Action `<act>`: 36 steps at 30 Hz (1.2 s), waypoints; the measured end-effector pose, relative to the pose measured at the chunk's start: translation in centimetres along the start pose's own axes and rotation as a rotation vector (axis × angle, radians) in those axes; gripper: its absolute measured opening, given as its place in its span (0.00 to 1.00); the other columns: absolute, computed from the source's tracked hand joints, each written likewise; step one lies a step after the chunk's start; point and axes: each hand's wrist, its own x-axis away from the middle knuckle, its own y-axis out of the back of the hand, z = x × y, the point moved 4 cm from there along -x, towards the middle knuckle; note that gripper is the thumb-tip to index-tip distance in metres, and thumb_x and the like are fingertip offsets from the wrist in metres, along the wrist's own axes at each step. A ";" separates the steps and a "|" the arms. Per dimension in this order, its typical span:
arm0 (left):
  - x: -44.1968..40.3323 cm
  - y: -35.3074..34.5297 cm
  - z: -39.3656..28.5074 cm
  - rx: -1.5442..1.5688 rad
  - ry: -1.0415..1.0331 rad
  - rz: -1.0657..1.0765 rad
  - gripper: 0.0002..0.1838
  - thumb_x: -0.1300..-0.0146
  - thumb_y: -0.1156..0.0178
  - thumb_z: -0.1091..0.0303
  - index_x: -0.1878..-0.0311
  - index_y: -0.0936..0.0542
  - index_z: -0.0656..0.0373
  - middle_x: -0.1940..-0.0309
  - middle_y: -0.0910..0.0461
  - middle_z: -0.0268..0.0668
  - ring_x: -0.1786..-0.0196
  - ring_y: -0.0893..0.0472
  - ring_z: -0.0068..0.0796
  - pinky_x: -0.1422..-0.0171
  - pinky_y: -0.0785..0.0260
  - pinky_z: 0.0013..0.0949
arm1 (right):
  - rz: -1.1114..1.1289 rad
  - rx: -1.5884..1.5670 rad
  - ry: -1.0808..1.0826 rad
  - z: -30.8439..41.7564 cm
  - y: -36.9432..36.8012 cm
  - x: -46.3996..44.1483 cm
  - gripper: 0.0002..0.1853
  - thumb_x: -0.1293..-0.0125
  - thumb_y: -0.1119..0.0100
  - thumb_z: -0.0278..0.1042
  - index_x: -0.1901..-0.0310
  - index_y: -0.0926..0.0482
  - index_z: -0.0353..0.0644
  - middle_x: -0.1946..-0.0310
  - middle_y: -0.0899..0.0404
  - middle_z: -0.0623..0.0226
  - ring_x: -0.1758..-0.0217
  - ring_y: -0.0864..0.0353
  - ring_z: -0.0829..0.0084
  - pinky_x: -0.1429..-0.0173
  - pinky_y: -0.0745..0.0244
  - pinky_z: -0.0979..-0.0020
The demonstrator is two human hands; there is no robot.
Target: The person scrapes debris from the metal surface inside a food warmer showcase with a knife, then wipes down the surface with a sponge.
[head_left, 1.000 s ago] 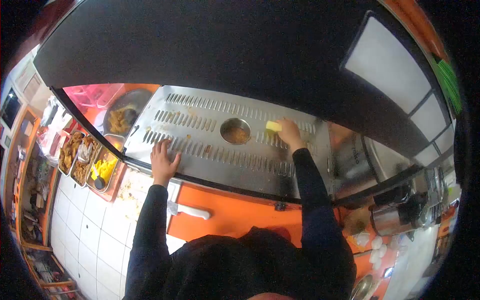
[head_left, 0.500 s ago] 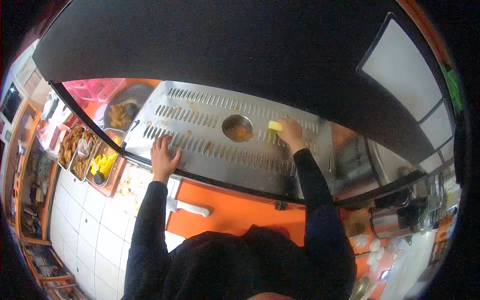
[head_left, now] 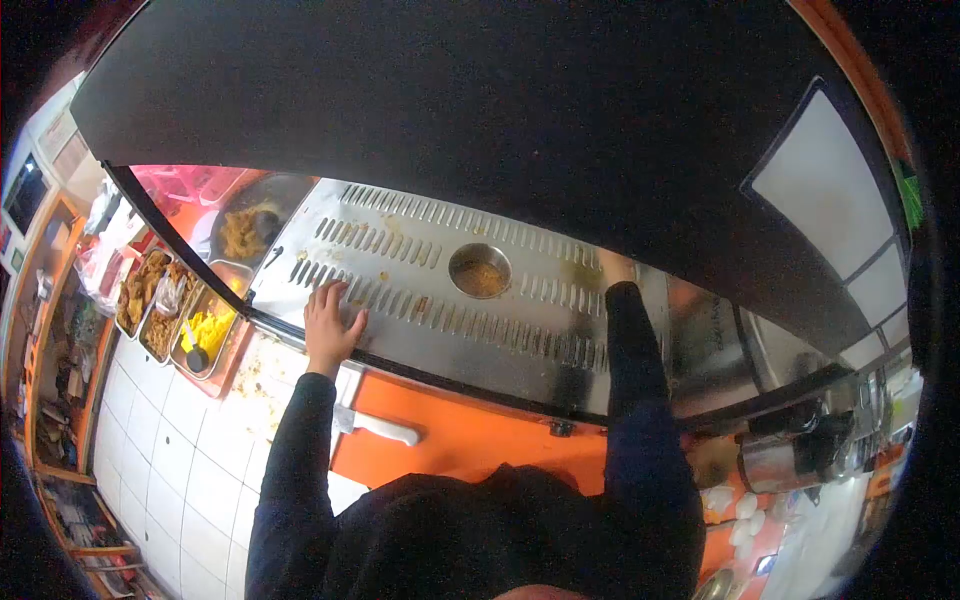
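Observation:
My left hand (head_left: 328,325) rests with spread fingers on the front left edge of a slotted stainless-steel panel (head_left: 530,375). Brownish spots dot the metal. At the panel's middle sits a round metal well (head_left: 480,272) with brown residue at its bottom. My right hand (head_left: 617,268) reaches to the panel's right rear, where the black overhang (head_left: 450,110) covers its fingers. The yellow sponge it gripped half a second ago is hidden now; only a faint yellowish patch shows on the metal beside the hand.
A white-handled knife (head_left: 385,428) lies on the orange counter (head_left: 450,420) before me. To the left stand metal trays of fried food (head_left: 145,290) and yellow food (head_left: 208,330), plus a dark pan (head_left: 275,195). Several eggs (head_left: 745,515) lie at the lower right.
My right hand has moved right and back with the sponge, partly under the overhang. My left hand stays on the panel edge; the camera view has shifted slightly.

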 end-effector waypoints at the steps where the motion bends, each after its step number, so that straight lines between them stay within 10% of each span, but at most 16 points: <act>1: 0.0 0.1 -0.1 0.002 0.004 0.004 0.28 0.48 0.35 0.57 0.44 0.28 0.56 0.43 0.28 0.40 0.39 0.31 0.46 0.35 0.40 0.45 | 0.012 0.001 0.002 0.5 -0.3 -0.1 0.12 0.46 0.36 0.36 0.59 0.17 0.49 0.59 0.17 0.57 0.54 0.19 0.53 0.52 0.25 0.54; 36: 0.0 0.2 -0.1 0.011 0.008 -0.005 0.28 0.49 0.35 0.55 0.46 0.27 0.54 0.44 0.27 0.40 0.39 0.30 0.44 0.36 0.40 0.46 | 0.277 0.043 0.084 3.2 -0.5 -0.1 0.11 0.45 0.38 0.33 0.59 0.17 0.47 0.59 0.17 0.56 0.53 0.18 0.52 0.52 0.24 0.53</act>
